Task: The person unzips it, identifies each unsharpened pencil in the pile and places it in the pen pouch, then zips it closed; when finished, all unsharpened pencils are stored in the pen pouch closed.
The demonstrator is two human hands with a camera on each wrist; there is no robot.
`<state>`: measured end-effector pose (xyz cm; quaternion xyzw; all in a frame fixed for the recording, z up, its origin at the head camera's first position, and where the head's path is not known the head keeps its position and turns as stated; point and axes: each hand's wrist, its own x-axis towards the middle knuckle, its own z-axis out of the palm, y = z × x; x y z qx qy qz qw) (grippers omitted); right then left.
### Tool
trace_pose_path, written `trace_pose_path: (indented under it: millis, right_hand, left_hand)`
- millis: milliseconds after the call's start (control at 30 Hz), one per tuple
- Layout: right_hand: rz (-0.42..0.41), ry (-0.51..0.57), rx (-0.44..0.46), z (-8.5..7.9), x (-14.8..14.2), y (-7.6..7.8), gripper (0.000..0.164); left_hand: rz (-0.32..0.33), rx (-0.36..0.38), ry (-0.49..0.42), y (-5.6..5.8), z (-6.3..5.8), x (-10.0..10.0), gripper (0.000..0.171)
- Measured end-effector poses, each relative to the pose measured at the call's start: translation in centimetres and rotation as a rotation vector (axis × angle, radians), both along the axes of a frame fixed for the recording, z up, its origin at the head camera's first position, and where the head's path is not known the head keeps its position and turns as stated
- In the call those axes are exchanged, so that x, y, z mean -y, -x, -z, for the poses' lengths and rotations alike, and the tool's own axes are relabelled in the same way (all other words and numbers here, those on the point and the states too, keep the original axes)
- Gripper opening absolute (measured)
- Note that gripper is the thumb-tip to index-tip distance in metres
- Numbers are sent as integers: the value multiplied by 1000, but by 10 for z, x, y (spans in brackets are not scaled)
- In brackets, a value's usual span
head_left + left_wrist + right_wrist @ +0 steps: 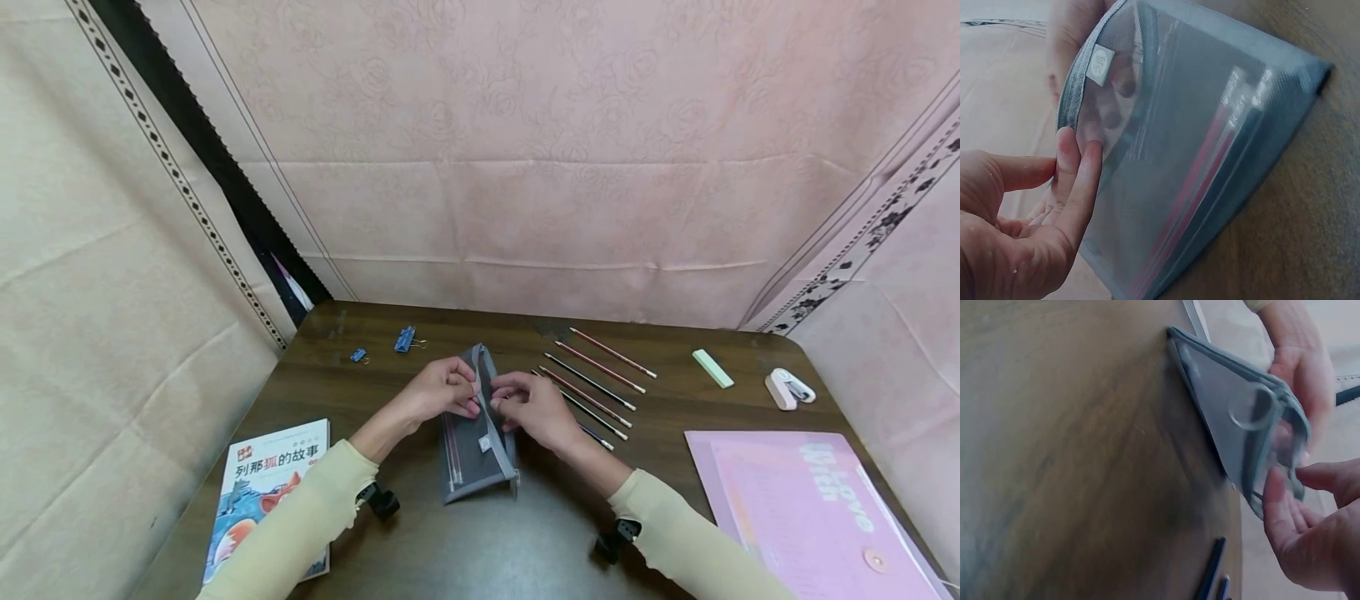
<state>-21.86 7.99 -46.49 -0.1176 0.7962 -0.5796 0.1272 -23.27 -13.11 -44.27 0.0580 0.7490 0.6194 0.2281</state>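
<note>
1. We are looking at a grey mesh pouch (474, 454), which is sitting at a slant over the middle of a dark wooden table (555, 533), between a person's two bare hands.
2. The left hand (442, 390) is pinching the pouch's zipped edge from the left, thumb and fingers closing narrowly on it.
3. The right hand (534, 407) is pinching the edge at the pouch's right side, its fingertips also lying close together.
4. Through the mesh we are making out reddish pencils (1199, 155) lying lengthwise inside the pouch.
5. Right of the pouch, six loose pencils (590, 381) are lying in a slanting row; farther right of it, a white stapler (787, 388) and a pink folder (817, 508) are resting.
6. Left of the pouch, a book (255, 475) and two blue binder clips (405, 339) are lying.
7. We are judging the step in hand to be working the pouch's mouth, which is seemingly standing parted.
8. The next move, we are supposing, is calling for one hand holding the edge steady while the other is staying free for the zip or a pencil.
</note>
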Motion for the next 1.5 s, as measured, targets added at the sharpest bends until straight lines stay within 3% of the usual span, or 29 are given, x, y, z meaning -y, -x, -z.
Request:
trace_pose_path:
  millis: [267,467,533,767,933,1500]
  right_hand:
    - [45,138,-106,-8,-32,10,25]
    - [88,121,-125,-6,-59,17,24]
    - [116,46,-161,0,-68,21,25]
    - [149,-456,-421,20,-88,29,28]
    - [123,-629,-492,24,-95,28,28]
    - [104,-753,-472,22,-98,22,27]
  left_hand:
    - [-14,-3,-2,-1,1,2,24]
    - [-22,-13,-1,-3,0,3,24]
    - [-29,-11,1,-4,0,4,24]
    - [-36,1,0,-3,2,7,25]
    - [-42,0,5,-2,3,7,26]
    - [-40,3,7,-1,3,7,25]
